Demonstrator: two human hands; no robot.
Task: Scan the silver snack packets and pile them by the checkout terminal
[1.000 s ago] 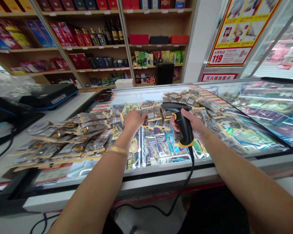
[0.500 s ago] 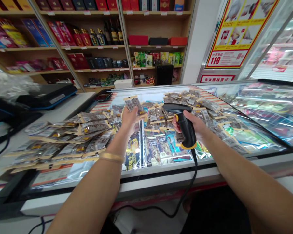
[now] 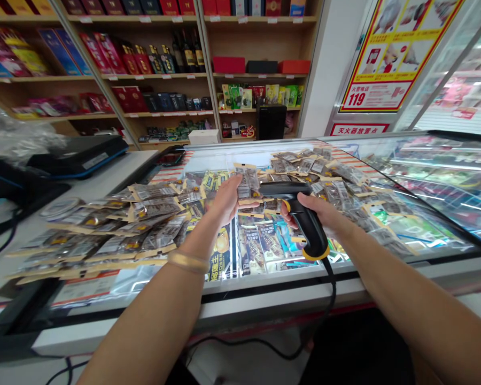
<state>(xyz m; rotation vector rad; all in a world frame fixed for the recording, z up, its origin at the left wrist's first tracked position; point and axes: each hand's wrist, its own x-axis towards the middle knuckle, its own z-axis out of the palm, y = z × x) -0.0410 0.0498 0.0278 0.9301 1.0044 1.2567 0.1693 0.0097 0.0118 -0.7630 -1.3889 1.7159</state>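
Note:
My left hand [image 3: 229, 200] grips a small snack packet [image 3: 246, 179], clear plastic with a tan header and dark contents, raised above the glass freezer top. In my right hand [image 3: 313, 213] is a black barcode scanner [image 3: 304, 216] with yellow trim, its head turned left toward the packet and close to it. A black cable [image 3: 332, 289] runs down from the scanner's handle. Many similar packets lie on the glass: an overlapping pile [image 3: 144, 214] left of my left hand, and another spread [image 3: 340, 182] beyond and right of the scanner.
Under the glass lid [image 3: 212, 155] show packaged frozen goods [image 3: 264, 243]. A dark device with a blue edge [image 3: 76, 155] stands on the counter at left. Shelves [image 3: 160, 77] of boxes and bottles line the back, beside a red-and-yellow poster [image 3: 393, 59] on the right.
My left hand has moved right with the packet, bringing it near the scanner's head. The scanner has shifted slightly left and down at its head, its handle swinging a little right.

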